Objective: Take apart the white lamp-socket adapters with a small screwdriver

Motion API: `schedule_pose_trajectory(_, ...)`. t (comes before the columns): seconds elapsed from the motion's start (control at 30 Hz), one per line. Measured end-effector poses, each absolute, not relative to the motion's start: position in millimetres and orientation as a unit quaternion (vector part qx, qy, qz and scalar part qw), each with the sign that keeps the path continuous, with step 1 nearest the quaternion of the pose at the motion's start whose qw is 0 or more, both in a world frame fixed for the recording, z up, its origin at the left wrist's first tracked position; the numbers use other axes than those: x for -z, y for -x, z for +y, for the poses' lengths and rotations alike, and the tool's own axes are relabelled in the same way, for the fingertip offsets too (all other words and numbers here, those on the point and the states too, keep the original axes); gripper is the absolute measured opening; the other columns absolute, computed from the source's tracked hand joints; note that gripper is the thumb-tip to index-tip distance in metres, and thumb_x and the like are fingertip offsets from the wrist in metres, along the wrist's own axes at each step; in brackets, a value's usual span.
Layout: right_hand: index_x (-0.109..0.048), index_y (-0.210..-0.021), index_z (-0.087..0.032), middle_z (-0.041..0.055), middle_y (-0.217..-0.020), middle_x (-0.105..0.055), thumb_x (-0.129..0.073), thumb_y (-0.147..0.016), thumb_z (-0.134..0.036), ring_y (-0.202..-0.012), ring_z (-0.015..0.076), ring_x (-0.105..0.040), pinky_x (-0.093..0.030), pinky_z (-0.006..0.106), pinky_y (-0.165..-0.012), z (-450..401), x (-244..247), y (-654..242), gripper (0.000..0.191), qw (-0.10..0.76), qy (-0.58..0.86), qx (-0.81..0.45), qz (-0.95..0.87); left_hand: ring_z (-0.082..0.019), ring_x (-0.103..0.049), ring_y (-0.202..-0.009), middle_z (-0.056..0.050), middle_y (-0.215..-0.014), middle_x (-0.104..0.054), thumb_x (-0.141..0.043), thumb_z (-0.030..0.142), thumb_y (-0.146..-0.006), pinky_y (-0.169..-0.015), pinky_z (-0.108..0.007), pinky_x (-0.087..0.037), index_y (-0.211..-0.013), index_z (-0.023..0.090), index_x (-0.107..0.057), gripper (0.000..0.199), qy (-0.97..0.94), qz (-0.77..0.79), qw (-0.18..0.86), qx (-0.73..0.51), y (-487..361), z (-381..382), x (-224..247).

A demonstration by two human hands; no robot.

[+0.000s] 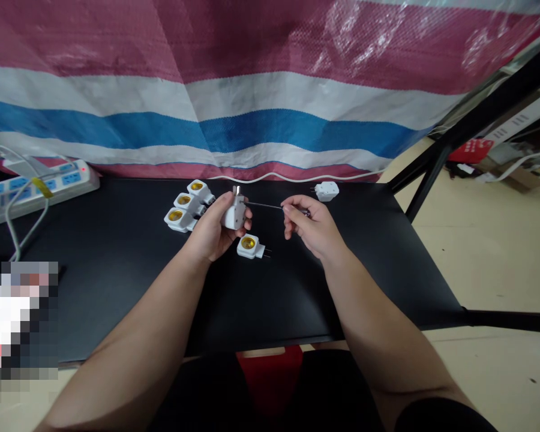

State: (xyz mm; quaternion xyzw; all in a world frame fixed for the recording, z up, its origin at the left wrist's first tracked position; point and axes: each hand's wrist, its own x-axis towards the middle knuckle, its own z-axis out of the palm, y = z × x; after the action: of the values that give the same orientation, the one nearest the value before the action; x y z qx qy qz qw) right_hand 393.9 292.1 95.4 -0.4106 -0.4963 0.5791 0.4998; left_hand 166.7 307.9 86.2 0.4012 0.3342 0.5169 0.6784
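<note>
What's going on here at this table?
A person's left hand grips a white plug adapter while the right hand holds a thin screwdriver, its tip at the adapter. Three white lamp-socket adapters lie beside the left hand, a fourth sits below it, and another white plug lies further right on the black table.

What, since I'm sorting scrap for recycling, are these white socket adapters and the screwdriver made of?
The white socket adapters look like moulded plastic: smooth, faintly glossy shells. Their yellow socket linings shine like brass, though they may be plated. The screwdriver has a shaft with a grey steel sheen; its handle is too hidden to judge.
</note>
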Motion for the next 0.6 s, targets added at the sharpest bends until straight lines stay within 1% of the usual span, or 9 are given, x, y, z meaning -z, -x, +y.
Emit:
schedule_pose_trajectory(0.1, -0.073, -0.099, -0.021, -0.0045, -0.068, -0.059, -0.087, -0.088, -0.052, -0.054, 0.0100, -0.056, -0.052, 0.026, -0.052, 292, -96, -394, 0.036, 0.492, 0.424, -0.573, -0.499, -0.018, -0.074, -0.068, -0.006, -0.086, -0.076, -0.086, 0.064, -0.085, -0.046, -0.023, -0.053, -0.105, 0.020, -0.072, 0.050, -0.408, 0.338, 0.672, -0.517, -167, 306, -85)
schedule_pose_trajectory(0.13, -0.072, -0.097, -0.021, -0.0052, -0.065, -0.056, -0.087, -0.088, -0.053, -0.051, 0.0095, -0.052, -0.048, 0.025, -0.048, 291, -96, -395, 0.036, 0.486, 0.435, -0.574, -0.495, -0.019, -0.076, -0.073, -0.007, -0.088, -0.077, -0.086, 0.063, -0.085, -0.049, -0.023, -0.055, -0.105, 0.020, -0.073, 0.049, -0.417, 0.344, 0.661, -0.520, -167, 305, -84)
schedule_pose_trajectory(0.2, -0.071, -0.089, -0.021, -0.0076, -0.056, -0.045, -0.084, -0.090, -0.060, -0.045, 0.0079, -0.039, -0.032, 0.023, -0.040, 291, -98, -397, 0.041, 0.455, 0.472, -0.581, -0.483, -0.020, -0.077, -0.082, -0.007, -0.093, -0.077, -0.087, 0.058, -0.086, -0.055, -0.024, -0.059, -0.104, 0.021, -0.075, 0.043, -0.450, 0.359, 0.623, -0.530, -166, 304, -83)
schedule_pose_trajectory(0.27, -0.065, -0.077, -0.021, -0.0091, -0.050, -0.035, -0.079, -0.092, -0.067, -0.042, 0.0065, -0.028, -0.019, 0.023, -0.038, 292, -97, -401, 0.051, 0.407, 0.510, -0.586, -0.480, -0.020, -0.076, -0.086, -0.007, -0.098, -0.077, -0.089, 0.052, -0.086, -0.060, -0.025, -0.061, -0.101, 0.022, -0.076, 0.036, -0.496, 0.372, 0.574, -0.534, -163, 304, -82)
schedule_pose_trajectory(0.3, -0.062, -0.072, -0.022, -0.0089, -0.050, -0.033, -0.078, -0.092, -0.070, -0.042, 0.0061, -0.025, -0.016, 0.024, -0.039, 293, -96, -404, 0.055, 0.390, 0.523, -0.583, -0.485, -0.020, -0.075, -0.087, -0.007, -0.101, -0.078, -0.089, 0.049, -0.087, -0.062, -0.026, -0.062, -0.100, 0.022, -0.077, 0.033, -0.521, 0.375, 0.551, -0.533, -162, 303, -82)
schedule_pose_trajectory(0.37, -0.057, -0.068, -0.022, -0.0074, -0.052, -0.035, -0.077, -0.092, -0.073, -0.044, 0.0058, -0.024, -0.013, 0.025, -0.041, 296, -92, -409, 0.059, 0.374, 0.530, -0.575, -0.498, -0.020, -0.075, -0.089, -0.008, -0.105, -0.079, -0.088, 0.045, -0.088, -0.066, -0.026, -0.062, -0.099, 0.022, -0.078, 0.028, -0.563, 0.376, 0.515, -0.526, -159, 302, -82)
schedule_pose_trajectory(0.47, -0.059, -0.073, -0.022, -0.0066, -0.058, -0.037, -0.075, -0.094, -0.072, -0.047, 0.0066, -0.024, -0.014, 0.026, -0.045, 298, -89, -414, 0.056, 0.369, 0.502, -0.587, -0.517, -0.020, -0.076, -0.087, -0.009, -0.106, -0.079, -0.086, 0.044, -0.089, -0.067, -0.026, -0.062, -0.099, 0.021, -0.080, 0.025, -0.596, 0.371, 0.489, -0.517, -157, 299, -84)
schedule_pose_trajectory(0.53, -0.060, -0.077, -0.023, -0.0063, -0.060, -0.038, -0.074, -0.097, -0.068, -0.051, 0.0083, -0.026, -0.018, 0.027, -0.048, 297, -93, -415, 0.051, 0.373, 0.475, -0.574, -0.552, -0.019, -0.076, -0.083, -0.009, -0.106, -0.079, -0.086, 0.046, -0.090, -0.065, -0.027, -0.062, -0.101, 0.021, -0.081, 0.028, -0.597, 0.370, 0.486, -0.519, -158, 298, -86)
schedule_pose_trajectory(0.6, -0.060, -0.080, -0.023, -0.0049, -0.065, -0.043, -0.074, -0.099, -0.059, -0.056, 0.0103, -0.034, -0.027, 0.028, -0.053, 294, -99, -415, 0.043, 0.402, 0.453, -0.509, -0.612, -0.019, -0.076, -0.081, -0.009, -0.103, -0.079, -0.085, 0.049, -0.091, -0.065, -0.027, -0.063, -0.106, 0.020, -0.082, 0.033, -0.589, 0.378, 0.491, -0.520, -159, 297, -88)
